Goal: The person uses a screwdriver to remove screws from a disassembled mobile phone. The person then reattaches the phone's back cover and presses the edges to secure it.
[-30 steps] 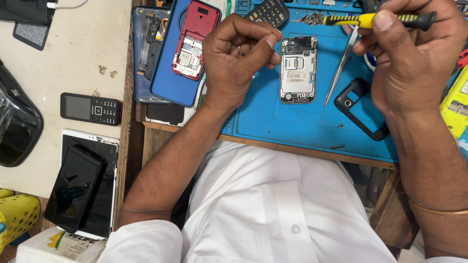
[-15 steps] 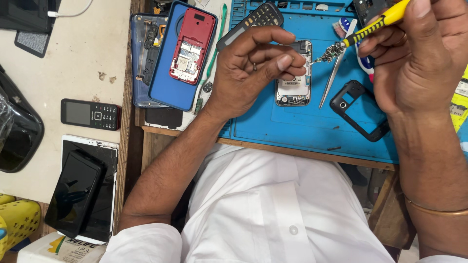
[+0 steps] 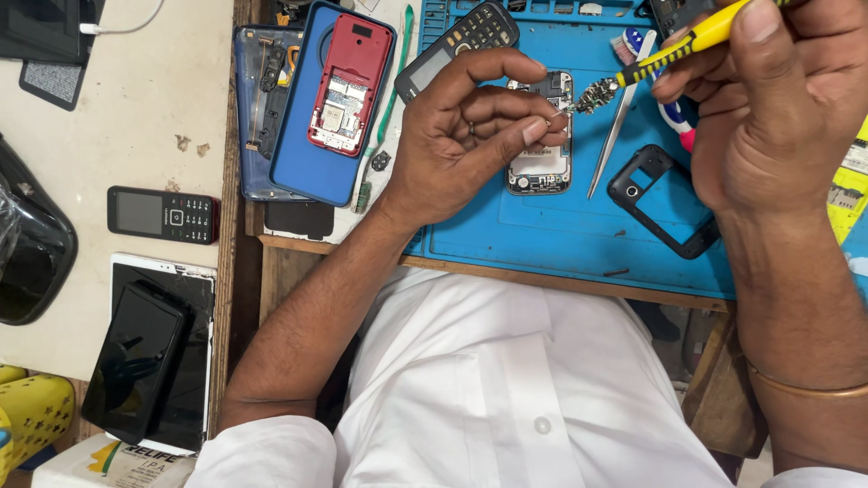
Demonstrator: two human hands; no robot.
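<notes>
My right hand (image 3: 768, 117) grips a yellow and black screwdriver (image 3: 692, 41) at the upper right, tilted down to the left. A small cluster of screws (image 3: 592, 93) clings to its tip. My left hand (image 3: 461, 145) hovers over the blue work mat (image 3: 561, 244) with its fingers curled. Its thumb and forefinger pinch a tiny screw right beside that cluster. Under the left fingers lies an opened phone (image 3: 541, 172) with its circuit board showing, partly hidden by them.
Metal tweezers (image 3: 613, 149), a black phone frame (image 3: 665, 203) and a toothbrush (image 3: 674, 113) lie on the mat. A grey keypad phone (image 3: 457, 45) and a red opened phone (image 3: 348, 86) on a blue case sit upper left. A black keypad phone (image 3: 163, 214) and dark smartphones (image 3: 145, 361) rest on the left table.
The right hand tilted the screwdriver from level and brought its tip down to the left hand. The left hand rose off the opened phone and pinched its fingertips at the tip.
</notes>
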